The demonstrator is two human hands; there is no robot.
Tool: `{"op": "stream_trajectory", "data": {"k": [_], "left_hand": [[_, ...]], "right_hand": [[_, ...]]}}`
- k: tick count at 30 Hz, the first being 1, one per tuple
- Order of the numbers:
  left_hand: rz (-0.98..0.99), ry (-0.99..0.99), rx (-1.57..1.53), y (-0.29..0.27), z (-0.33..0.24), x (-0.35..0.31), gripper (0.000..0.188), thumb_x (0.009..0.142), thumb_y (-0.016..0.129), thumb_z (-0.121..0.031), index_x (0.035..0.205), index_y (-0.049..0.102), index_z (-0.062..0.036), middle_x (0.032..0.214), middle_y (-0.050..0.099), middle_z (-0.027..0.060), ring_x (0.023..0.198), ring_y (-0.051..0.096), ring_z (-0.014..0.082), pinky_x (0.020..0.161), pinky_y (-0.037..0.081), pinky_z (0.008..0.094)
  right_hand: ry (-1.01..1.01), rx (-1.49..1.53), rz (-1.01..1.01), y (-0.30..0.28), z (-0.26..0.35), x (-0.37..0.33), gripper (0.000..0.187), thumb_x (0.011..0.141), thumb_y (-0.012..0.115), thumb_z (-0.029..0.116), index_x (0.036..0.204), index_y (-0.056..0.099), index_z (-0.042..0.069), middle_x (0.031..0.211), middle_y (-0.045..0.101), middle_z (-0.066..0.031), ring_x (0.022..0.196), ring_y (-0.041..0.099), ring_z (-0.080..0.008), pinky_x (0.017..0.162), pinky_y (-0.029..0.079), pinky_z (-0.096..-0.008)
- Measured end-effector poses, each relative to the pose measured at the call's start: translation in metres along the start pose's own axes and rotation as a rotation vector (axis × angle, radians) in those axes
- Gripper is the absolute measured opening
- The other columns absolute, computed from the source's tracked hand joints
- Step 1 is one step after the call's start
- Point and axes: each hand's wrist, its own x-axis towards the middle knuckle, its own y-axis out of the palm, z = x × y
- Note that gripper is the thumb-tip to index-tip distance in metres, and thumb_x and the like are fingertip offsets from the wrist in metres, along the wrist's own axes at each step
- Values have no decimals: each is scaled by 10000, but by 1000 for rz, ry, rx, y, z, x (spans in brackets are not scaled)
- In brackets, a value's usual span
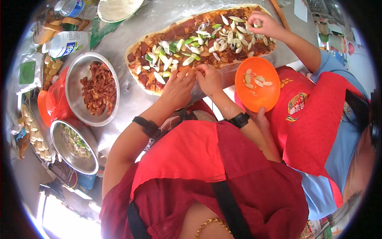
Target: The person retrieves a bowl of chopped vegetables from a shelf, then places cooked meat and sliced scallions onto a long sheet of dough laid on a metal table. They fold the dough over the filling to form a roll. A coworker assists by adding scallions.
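both hands meet at the near edge of the long flatbread point(199, 44) on the metal surface point(131, 95). the left hand point(177, 88) and the right hand point(209, 78) each have a grip pinched shut at the fingertips, on what i cannot tell. the sliced leek pieces point(191, 49) lie just beyond both grips. the flatbread's long axis runs left to right, rising to the right. a co-worker's hand point(264, 24) works the far right end, beyond an orange bowl point(256, 83).

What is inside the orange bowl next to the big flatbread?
The orange bowl holds a few pale sliced pieces near its upper part; the rest shows bare. A co-worker's hand supports it below, mostly hidden.
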Motion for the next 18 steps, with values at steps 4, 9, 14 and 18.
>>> {"op": "stream_trajectory", "data": {"k": [4,9,14,18], "left_hand": [[1,3,23,-1,1,-1,622,685,654,-273,1253,535,-49,1332,485,66,1261,397,236,1052,279,429],[-5,31,-119,-2,5,-13,540,719,596,-213,1225,555,-29,1276,514,74,1246,412,238,1016,308,425],[-40,15,-55,0,13,-33,555,706,624,-216,1233,547,-60,1317,500,68,1250,420,239,1013,322,419],[36,-18,-93,-1,16,-49,609,700,652,-232,1272,515,-73,1349,479,76,1270,411,237,1021,323,423]], "right_hand": [[69,95,-24,-8,-1,-6,142,821,608,146,920,641,49,895,635,-149,803,624,-327,705,487,-399],[56,14,4,-18,-1,-15,176,821,595,146,955,645,44,899,638,-156,804,628,-325,712,490,-396],[86,42,100,-12,3,-24,236,822,579,146,1028,639,49,931,641,-165,831,633,-337,737,492,-408],[34,62,92,-7,6,-29,263,821,577,148,1065,628,61,953,643,-163,849,634,-338,750,493,-405]]}}
